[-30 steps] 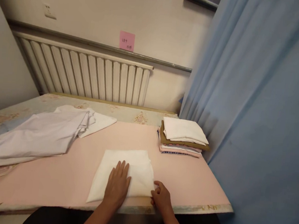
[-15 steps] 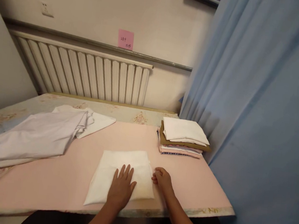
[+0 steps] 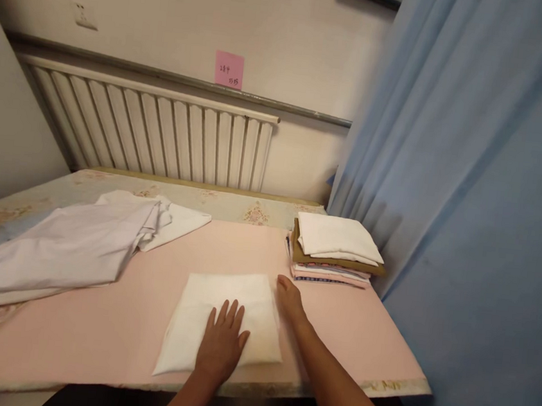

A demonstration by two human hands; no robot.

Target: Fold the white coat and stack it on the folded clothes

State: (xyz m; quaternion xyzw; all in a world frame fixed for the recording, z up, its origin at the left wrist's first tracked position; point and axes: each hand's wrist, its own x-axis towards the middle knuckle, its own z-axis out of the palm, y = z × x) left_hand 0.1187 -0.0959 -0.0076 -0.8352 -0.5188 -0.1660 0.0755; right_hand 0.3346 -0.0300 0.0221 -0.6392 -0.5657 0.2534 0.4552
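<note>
A folded white cloth [image 3: 190, 324] lies flat near the front edge of the bed. My left hand [image 3: 223, 346] rests palm down on it, fingers stretched and a little spread. At the far right corner of the cloth is my right hand [image 3: 290, 300]. Its fingers are curled in at the cloth's edge, and the fingertips are partly hidden behind the hand.
A stack of folded cloths [image 3: 335, 264], topped by a white cloth [image 3: 338, 237], stands at the right beside a blue curtain [image 3: 484, 206]. Loose white fabric [image 3: 78, 241] lies rumpled at the left. Behind the bed is a radiator [image 3: 163, 127]; pink sheeting [image 3: 121, 336] covers the bed.
My right hand has moved away from me along the cloth's right edge, from about its middle to the far corner. My left hand stays flat on the cloth.
</note>
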